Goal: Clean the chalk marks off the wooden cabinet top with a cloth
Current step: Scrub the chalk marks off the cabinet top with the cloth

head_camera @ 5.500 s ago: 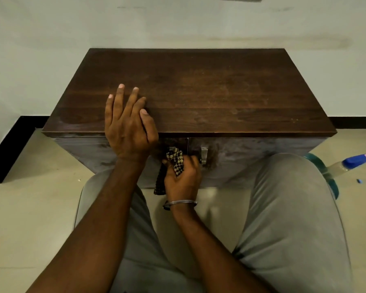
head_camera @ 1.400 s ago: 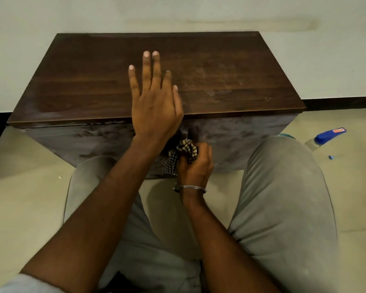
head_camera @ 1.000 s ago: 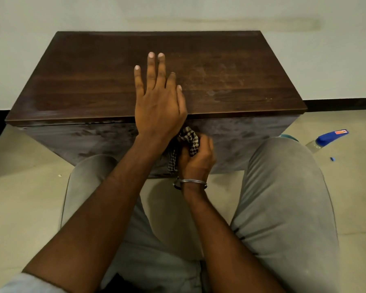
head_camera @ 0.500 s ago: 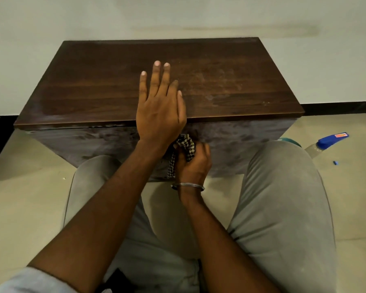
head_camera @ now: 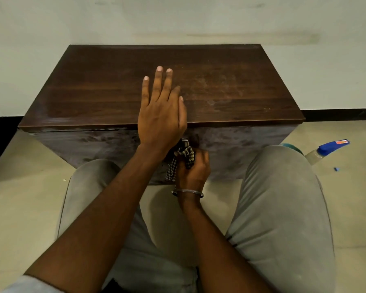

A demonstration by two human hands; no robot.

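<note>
A dark wooden cabinet top (head_camera: 97, 92) fills the middle of the head view, with faint pale chalk smudges (head_camera: 218, 89) on its right half. My left hand (head_camera: 161, 115) lies flat on the top at the front edge, fingers straight. Below it, against the smeared cabinet front (head_camera: 241, 144), my right hand (head_camera: 193, 168) grips a bunched black-and-white checked cloth (head_camera: 185, 155) near a metal handle that is mostly hidden.
My knees in grey trousers (head_camera: 279, 197) sit on either side of the cabinet front. A clear spray bottle with a blue cap (head_camera: 328, 148) lies on the floor at the right, with a small blue chalk bit (head_camera: 337, 169) beside it. The wall stands right behind the cabinet.
My left hand has slid from the top's left part to its middle front edge. My right hand has kept the cloth against the cabinet front, shifting slightly. The view tilted a little.
</note>
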